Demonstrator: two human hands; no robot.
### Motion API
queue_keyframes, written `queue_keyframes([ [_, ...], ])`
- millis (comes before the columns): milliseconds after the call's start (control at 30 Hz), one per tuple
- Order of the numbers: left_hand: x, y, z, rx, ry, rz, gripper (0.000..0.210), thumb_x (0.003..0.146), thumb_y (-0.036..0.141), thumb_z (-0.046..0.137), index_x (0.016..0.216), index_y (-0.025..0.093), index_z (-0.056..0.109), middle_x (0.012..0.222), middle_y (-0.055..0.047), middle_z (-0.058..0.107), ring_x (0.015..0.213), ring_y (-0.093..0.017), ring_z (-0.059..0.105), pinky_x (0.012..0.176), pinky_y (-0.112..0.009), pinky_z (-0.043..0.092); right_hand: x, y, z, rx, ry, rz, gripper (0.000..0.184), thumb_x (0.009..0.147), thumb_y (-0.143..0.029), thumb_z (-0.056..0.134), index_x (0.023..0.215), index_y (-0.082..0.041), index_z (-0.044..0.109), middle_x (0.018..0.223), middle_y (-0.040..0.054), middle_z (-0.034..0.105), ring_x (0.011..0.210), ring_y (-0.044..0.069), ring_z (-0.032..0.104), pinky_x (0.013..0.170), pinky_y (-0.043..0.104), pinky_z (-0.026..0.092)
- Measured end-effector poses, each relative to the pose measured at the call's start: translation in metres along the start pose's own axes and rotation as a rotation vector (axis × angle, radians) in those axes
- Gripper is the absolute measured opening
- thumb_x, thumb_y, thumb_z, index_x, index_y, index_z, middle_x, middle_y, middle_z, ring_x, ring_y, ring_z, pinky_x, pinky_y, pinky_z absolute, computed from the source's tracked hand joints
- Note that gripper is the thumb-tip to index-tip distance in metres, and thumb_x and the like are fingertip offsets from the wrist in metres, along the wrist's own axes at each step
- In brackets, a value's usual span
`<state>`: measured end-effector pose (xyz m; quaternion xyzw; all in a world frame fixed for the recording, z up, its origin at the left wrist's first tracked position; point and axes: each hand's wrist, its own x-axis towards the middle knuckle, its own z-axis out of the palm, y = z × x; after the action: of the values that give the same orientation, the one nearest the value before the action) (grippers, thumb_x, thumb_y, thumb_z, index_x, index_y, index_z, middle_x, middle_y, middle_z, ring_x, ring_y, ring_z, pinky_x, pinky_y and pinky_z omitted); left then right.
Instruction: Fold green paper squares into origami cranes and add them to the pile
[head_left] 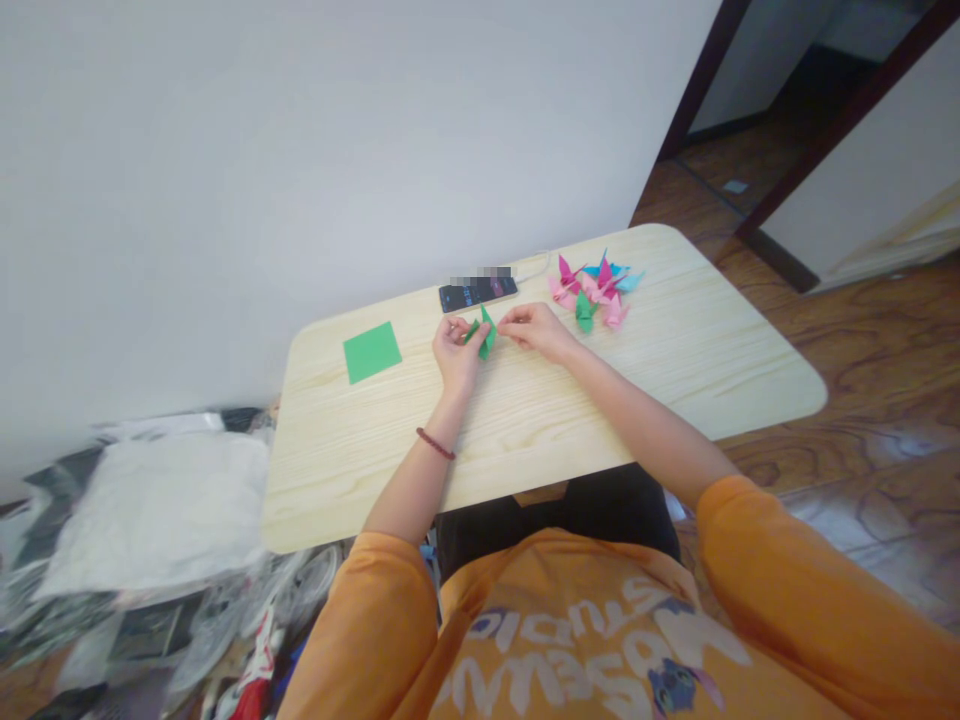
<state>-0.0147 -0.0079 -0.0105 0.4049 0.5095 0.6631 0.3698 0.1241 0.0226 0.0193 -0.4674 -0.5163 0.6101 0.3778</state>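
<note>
Light wood-grain table [352, 455] with rounded corners, by a plain white wall [315, 140]. Left hand [454, 355] has a folded green paper piece [488, 336] pinched above it; right hand [538, 330] has its fingertips bunched right beside that, can't tell if they're gripping. Flat green paper square [373, 352] on the left, pink, blue and green paper cranes [584, 312] piled on the right.
</note>
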Motion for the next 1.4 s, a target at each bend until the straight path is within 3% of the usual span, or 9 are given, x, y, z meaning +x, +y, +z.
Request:
queue_keyframes([
  [167, 0.0, 0.003, 0.001, -0.034, 0.078, -0.006, 0.044, 0.061, 0.033, 0.083, 0.07, 0.022, 0.041, 0.058, 0.008, 0.048, 0.054, -0.007, 0.055, 0.058, -0.021, 0.047, -0.003, 0.001, 0.003, 0.101, -0.075, 0.091, 0.018, 0.071, -0.021, 0.074, 0.062, -0.012, 0.061, 0.05, -0.0015, 0.056, 0.043, 0.004, 0.042, 0.036, 0.017, 0.021],
  [300, -0.002, 0.004, 0.003, -0.06, 0.08, -0.049, 0.043, 0.06, 0.035, 0.083, 0.077, 0.022, 0.045, 0.062, 0.007, 0.058, 0.057, -0.009, 0.06, 0.059, -0.022, 0.048, -0.006, 0.003, 0.008, 0.145, -0.155, 0.142, 0.017, 0.071, -0.024, 0.075, 0.065, -0.011, 0.065, 0.059, 0.002, 0.062, 0.051, 0.006, 0.052, 0.037, 0.016, 0.023],
  [500, -0.003, 0.002, 0.004, -0.023, 0.065, -0.056, 0.044, 0.059, 0.034, 0.083, 0.08, 0.023, 0.046, 0.067, 0.005, 0.063, 0.061, -0.01, 0.063, 0.062, -0.023, 0.049, -0.008, 0.0, 0.011, 0.158, -0.165, 0.157, 0.014, 0.073, -0.014, 0.068, 0.06, -0.011, 0.063, 0.05, 0.0, 0.058, 0.045, 0.005, 0.046, 0.036, 0.017, 0.019],
  [900, -0.004, 0.001, 0.006, -0.08, 0.12, -0.065, 0.04, 0.06, 0.025, 0.082, 0.079, 0.022, 0.047, 0.065, 0.006, 0.062, 0.058, -0.009, 0.061, 0.061, -0.022, 0.048, -0.006, 0.004, 0.01, 0.116, -0.18, 0.128, 0.018, 0.071, -0.015, 0.072, 0.058, -0.012, 0.059, 0.045, -0.0015, 0.054, 0.04, 0.004, 0.04, 0.035, 0.017, 0.018],
  [1100, 0.0, -0.006, 0.002, -0.073, 0.171, -0.078, 0.04, 0.063, 0.031, 0.079, 0.084, 0.023, 0.047, 0.077, 0.004, 0.062, 0.072, -0.01, 0.064, 0.064, -0.02, 0.049, -0.006, 0.002, 0.009, 0.078, -0.155, 0.12, 0.018, 0.073, -0.012, 0.067, 0.057, -0.012, 0.06, 0.045, -0.002, 0.053, 0.039, 0.003, 0.039, 0.035, 0.016, 0.021],
  [1400, 0.0, -0.008, 0.002, -0.199, 0.123, -0.028, 0.046, 0.067, 0.036, 0.079, 0.097, 0.026, 0.045, 0.079, 0.003, 0.061, 0.074, -0.016, 0.071, 0.067, -0.025, 0.052, -0.008, 0.008, 0.012, 0.038, -0.151, 0.078, 0.016, 0.064, -0.012, 0.078, 0.071, -0.012, 0.063, 0.058, 0.0004, 0.066, 0.049, 0.008, 0.058, 0.038, 0.015, 0.033],
])
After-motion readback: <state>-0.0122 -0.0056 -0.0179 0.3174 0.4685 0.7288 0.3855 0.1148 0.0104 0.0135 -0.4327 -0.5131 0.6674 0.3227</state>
